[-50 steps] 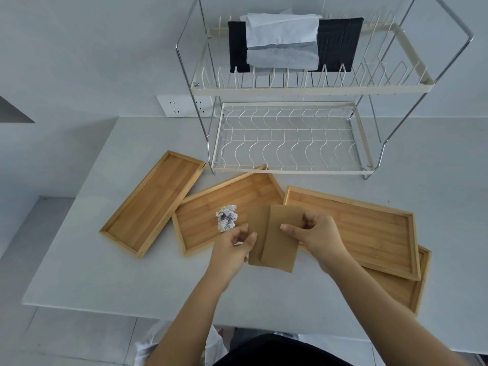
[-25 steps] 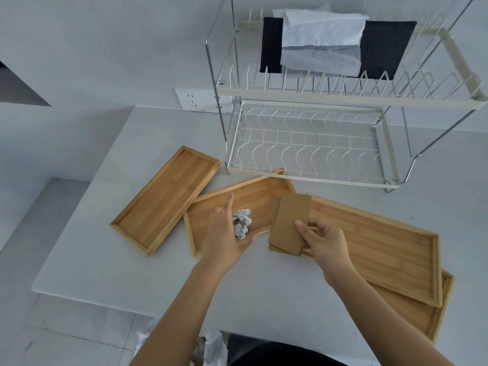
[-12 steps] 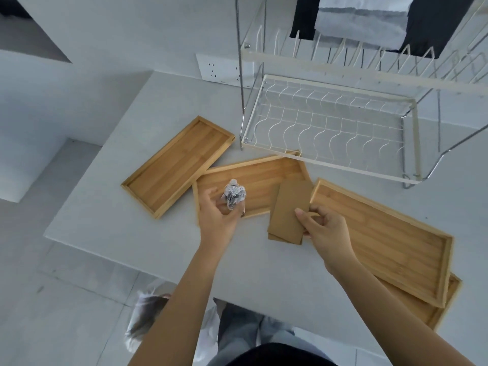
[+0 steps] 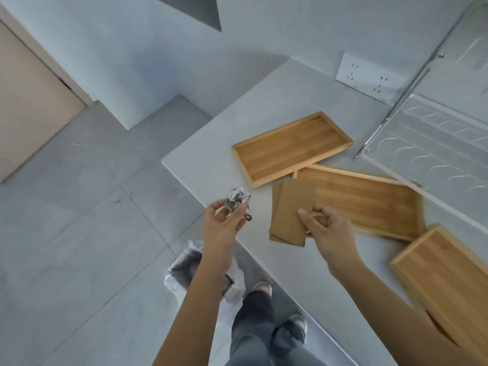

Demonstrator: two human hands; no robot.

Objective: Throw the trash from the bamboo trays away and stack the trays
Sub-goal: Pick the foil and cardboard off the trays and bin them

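My left hand [image 4: 223, 228] holds a crumpled ball of silver foil [image 4: 237, 200] over the table's front-left edge. My right hand [image 4: 328, 231] pinches brown cardboard sheets [image 4: 290, 211] above the tabletop. Three bamboo trays show on the white table [image 4: 277, 96]: an empty one at the far left [image 4: 290, 147], a second one [image 4: 369, 200] partly under the cardboard, and a third [image 4: 446, 276] at the right, resting on another tray.
A white bin liner [image 4: 184, 268] sits on the floor below my left arm, beside my legs. A wire dish rack [image 4: 435, 143] stands at the back right. A wall socket [image 4: 369, 75] is behind it.
My left hand lifted the foil ball out of the middle tray and carried it left past the table edge. My head turned left and down. The right hand keeps the cardboard.
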